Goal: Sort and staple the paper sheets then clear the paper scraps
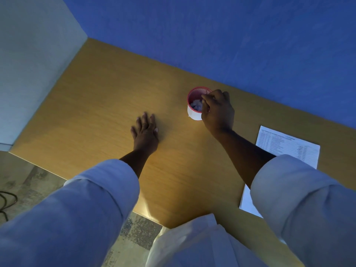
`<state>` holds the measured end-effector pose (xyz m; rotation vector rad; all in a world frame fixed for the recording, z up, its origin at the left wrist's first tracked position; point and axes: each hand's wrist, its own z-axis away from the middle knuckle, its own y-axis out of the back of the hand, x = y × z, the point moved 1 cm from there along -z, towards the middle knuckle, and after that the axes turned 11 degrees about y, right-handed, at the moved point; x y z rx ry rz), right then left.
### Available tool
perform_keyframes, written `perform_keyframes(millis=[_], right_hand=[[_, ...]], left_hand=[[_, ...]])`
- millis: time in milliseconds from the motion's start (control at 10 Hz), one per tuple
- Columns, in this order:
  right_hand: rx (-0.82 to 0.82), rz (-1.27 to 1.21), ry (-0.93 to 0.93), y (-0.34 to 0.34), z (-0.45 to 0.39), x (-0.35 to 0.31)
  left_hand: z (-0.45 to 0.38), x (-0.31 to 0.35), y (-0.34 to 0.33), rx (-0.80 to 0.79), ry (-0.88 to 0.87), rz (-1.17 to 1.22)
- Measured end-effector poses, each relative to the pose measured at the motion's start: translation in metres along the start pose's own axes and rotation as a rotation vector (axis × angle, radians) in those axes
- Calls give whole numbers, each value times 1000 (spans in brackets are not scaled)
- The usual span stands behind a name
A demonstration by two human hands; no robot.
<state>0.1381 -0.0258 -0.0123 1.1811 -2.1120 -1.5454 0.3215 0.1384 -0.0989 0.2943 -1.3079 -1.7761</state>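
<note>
A small red-rimmed white cup (pixel 193 112) stands on the wooden table (pixel 96 105) near the blue wall, with white paper scraps (pixel 196 105) inside it. My right hand (pixel 218 110) hovers at the cup's right rim, fingers pinched together over the opening; whether a scrap is between them cannot be made out. My left hand (pixel 145 130) lies flat on the table to the left of the cup, fingers spread, holding nothing. A printed paper sheet (pixel 287 149) lies at the right, partly hidden by my right sleeve.
A blue wall (pixel 231 35) runs along the table's far edge and a pale wall (pixel 28 64) stands at the left. The table's near edge drops to a tiled floor (pixel 28 180), where a dark cable (pixel 7 201) lies.
</note>
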Motion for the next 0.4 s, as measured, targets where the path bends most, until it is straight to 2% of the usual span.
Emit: perform_keyframes(millis=[200,400], right_hand=[[78,-19,62,11,8,4],[169,-28,157,19,28,10]], left_hand=[[7,16,7,-26,22,-34],[18,41,-3,21,-68,-53]])
